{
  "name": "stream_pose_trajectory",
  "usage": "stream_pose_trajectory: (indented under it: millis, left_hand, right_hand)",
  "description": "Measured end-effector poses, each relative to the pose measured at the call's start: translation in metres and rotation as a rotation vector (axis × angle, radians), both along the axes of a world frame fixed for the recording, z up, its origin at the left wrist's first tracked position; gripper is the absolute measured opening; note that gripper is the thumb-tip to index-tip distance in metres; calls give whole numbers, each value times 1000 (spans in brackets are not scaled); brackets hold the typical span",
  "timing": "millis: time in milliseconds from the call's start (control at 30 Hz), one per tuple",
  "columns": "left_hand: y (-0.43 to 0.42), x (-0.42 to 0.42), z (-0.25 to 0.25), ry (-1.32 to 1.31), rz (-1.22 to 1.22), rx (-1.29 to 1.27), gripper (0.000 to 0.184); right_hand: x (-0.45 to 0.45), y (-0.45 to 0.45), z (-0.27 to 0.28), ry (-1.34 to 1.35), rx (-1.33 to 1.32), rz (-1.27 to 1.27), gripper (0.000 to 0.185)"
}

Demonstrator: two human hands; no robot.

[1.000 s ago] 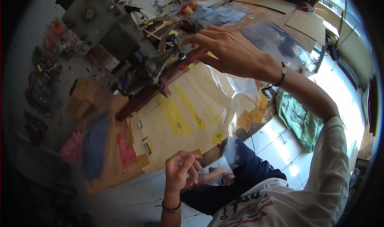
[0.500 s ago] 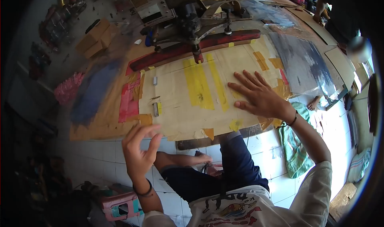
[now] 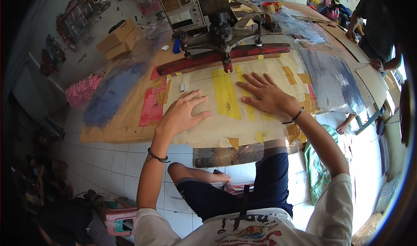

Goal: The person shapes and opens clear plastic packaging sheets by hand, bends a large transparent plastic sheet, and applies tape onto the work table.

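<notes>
My left hand (image 3: 186, 111) lies palm down on the left part of a cream sheet (image 3: 204, 136), its fingers spread. My right hand (image 3: 270, 98) rests flat on the right part of that sheet, fingers apart. Between the hands runs a yellow tape strip (image 3: 226, 96). Just beyond my left fingertips sits a small grey block (image 3: 182, 87). Pink tape (image 3: 152, 105) and brown tape (image 3: 289, 75) mark the sheet's sides. Across its far edge stretches a red bar (image 3: 256, 51) of a press machine (image 3: 222, 31). Neither hand holds anything.
A control box (image 3: 182, 9) stands behind the bar. Bluish plastic (image 3: 113, 94) lies left on the wooden table; clear plastic sheets (image 3: 332, 79) lie right. A cardboard box (image 3: 117, 38) is at the back left. Another person (image 3: 375, 33) stands at the far right.
My left hand has moved from near the front edge up onto the cream sheet and flattened there. My right hand stays flat on the sheet. The head view has shifted slightly.
</notes>
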State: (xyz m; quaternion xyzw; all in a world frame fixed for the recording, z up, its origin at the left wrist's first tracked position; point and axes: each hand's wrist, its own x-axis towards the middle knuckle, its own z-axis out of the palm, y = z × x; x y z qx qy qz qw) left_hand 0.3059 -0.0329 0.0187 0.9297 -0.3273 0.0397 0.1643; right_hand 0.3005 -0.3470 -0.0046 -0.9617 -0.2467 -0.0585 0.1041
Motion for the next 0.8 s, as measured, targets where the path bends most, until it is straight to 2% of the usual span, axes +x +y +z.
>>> stream_pose_trajectory:
  millis: [300, 400, 700, 800]
  left_hand:
    - [-10, -2, -7, -40, 57, -51, 59]
    - [-17, -6, -3, -61, 151, 32, 63]
    - [-21, 16, -3, -99, 199, 230, 67]
    - [-19, 33, -11, -153, 183, 90, 70]
  right_hand:
    - [5, 1, -8, 83, -88, -11, 68]
    - [10, 2, -6, 70, -79, -27, 69]
    - [25, 7, -4, 58, -73, -14, 69]
    - [39, 2, -6, 16, 3, 43, 65]
